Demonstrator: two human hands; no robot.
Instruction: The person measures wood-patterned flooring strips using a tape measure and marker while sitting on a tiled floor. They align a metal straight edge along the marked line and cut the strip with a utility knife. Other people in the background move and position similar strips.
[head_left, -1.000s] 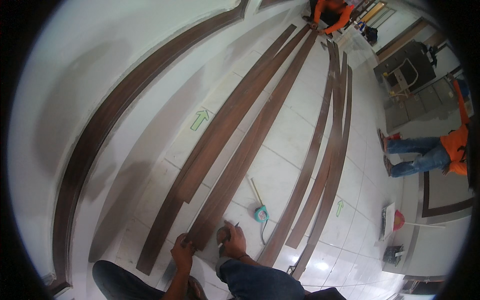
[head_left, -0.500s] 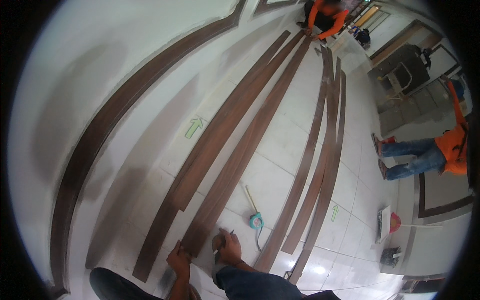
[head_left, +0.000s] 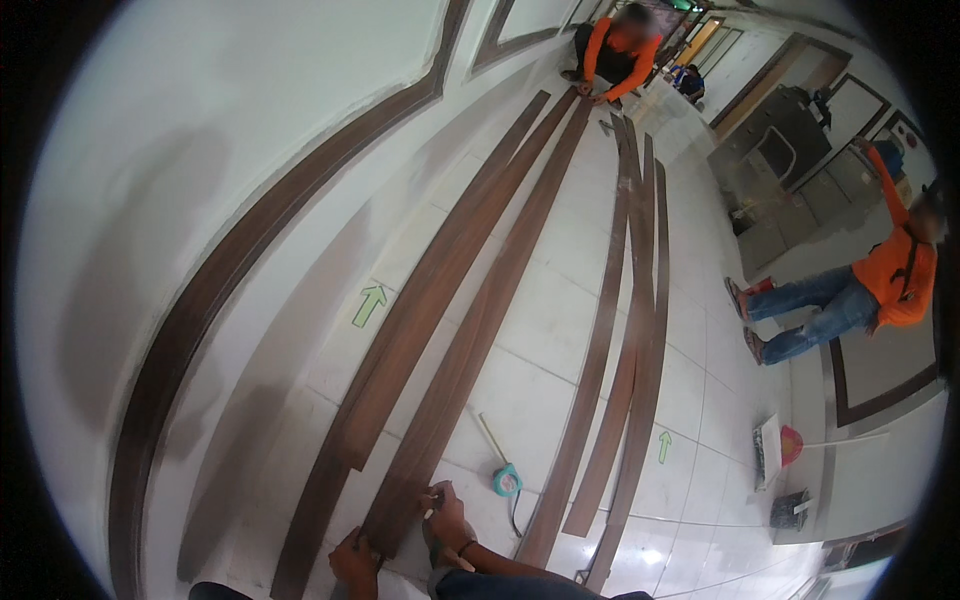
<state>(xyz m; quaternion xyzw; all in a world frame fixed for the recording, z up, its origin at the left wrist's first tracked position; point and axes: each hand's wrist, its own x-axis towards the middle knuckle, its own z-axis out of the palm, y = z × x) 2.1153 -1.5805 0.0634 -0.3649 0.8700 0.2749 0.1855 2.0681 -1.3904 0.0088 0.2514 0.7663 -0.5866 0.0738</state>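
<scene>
Long brown wooden planks lie lengthwise on the white tiled floor. At the near end of the middle-left plank [head_left: 432, 432], my left hand [head_left: 355, 566] is closed on its end corner. My right hand [head_left: 449, 518] is at the right edge of the same plank, fingers pinched around a small dark thing too small to name. A teal tape measure [head_left: 507, 481] lies right of that hand, with a length of its yellow blade drawn out. Left of my plank are overlapping planks [head_left: 385, 380].
More planks [head_left: 640, 330] lie to the right. A crouching co-worker [head_left: 618, 60] in orange has hands at the planks' far ends. Another person [head_left: 895, 280] in orange stands at right, one arm raised. A dustpan [head_left: 768, 453] stands by the right wall. Green arrows [head_left: 369, 306] mark the floor.
My right hand has moved left, onto the plank's edge. My left hand stays at the plank's end. The view has shifted, so the planks and people sit lower and further left.
</scene>
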